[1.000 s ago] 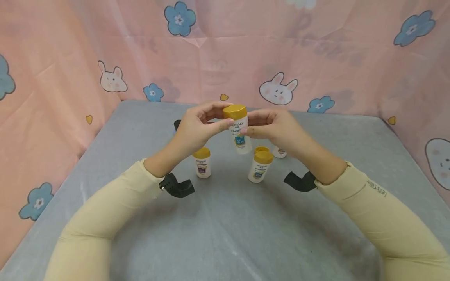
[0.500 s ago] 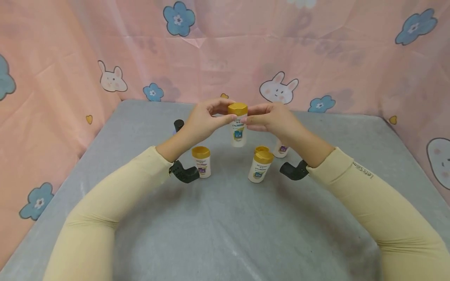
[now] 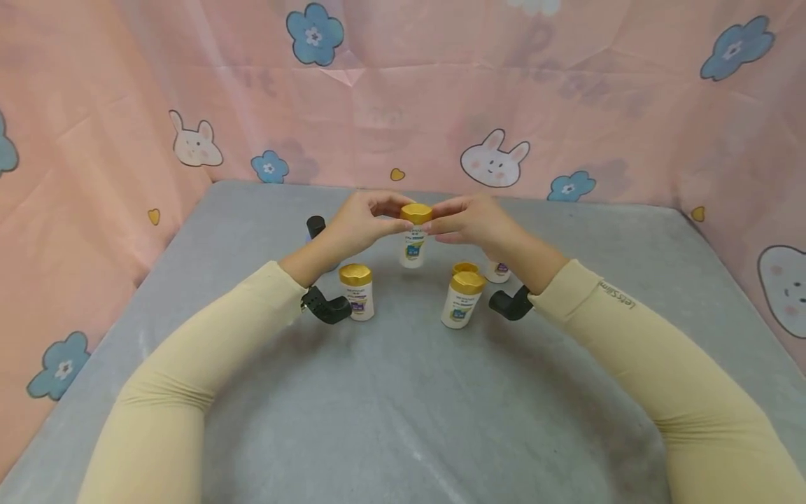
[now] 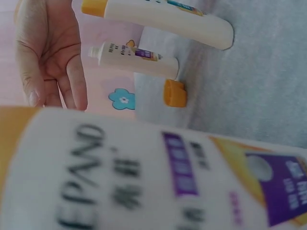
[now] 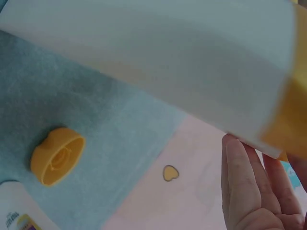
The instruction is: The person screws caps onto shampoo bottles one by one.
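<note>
A white bottle with a gold cap (image 3: 413, 245) and a teal label stands upright between both hands, mid-table; whether its base touches the cloth I cannot tell. My left hand (image 3: 365, 222) grips it near the cap, thumb in front and fingers behind. From the other side, my right hand (image 3: 478, 222) pinches it at the cap and shoulder. Both wrist views leave this held bottle hidden. The right hand's palm (image 4: 50, 52) shows in the left wrist view. A similar purple-label bottle (image 3: 357, 295) stands near my left wrist, a teal-label one (image 3: 462, 302) near my right.
Behind the teal-label bottle lies a loose gold cap (image 5: 55, 155). Next to it stands an uncapped purple-label bottle (image 4: 129, 58), partly hidden by the right hand in the head view. A black-topped container (image 3: 315, 225) stands behind the left wrist. A pink curtain (image 3: 390, 91) surrounds the grey table.
The held bottle has gone from tilted to upright, then moved lower and slightly left. Both hands went with it, and the right thumb has slid toward the bottle's right edge.
</note>
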Demonstrator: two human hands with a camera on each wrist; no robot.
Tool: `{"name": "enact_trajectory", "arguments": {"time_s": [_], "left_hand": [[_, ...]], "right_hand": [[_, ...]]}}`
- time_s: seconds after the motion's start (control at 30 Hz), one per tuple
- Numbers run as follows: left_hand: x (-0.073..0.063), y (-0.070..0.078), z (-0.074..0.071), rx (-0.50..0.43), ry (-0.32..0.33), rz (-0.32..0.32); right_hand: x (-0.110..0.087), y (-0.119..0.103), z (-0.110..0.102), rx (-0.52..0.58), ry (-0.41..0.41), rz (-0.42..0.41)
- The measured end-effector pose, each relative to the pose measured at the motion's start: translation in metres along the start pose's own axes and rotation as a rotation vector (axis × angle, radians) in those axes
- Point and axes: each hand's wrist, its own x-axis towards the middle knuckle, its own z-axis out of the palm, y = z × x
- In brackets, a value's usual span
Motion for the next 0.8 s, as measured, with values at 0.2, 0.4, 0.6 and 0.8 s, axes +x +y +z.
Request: {"name": "enact_trajectory", "arguments": {"time_s": [0.2,0.4,0.6,0.8], "left_hand": [[0.002,-0.009,0.001,-0.009,-0.021,-0.060],[0.004,-0.015,0.003,-0.030,-0.038,-0.115],[0.004,-0.020,0.004,-0.024,-0.051,-0.123],[0.005,-0.023,0.005,-0.010,-0.048,-0.136]], "right_hand": [[0.008,0.004,0.007,-0.002,0.014,0.047],[0.013,0.009,0.011,0.004,0.026,0.082],[0.015,0.011,0.015,0.006,0.025,0.110],[0.016,0.012,0.016,-0.010,0.023,0.120]]}}
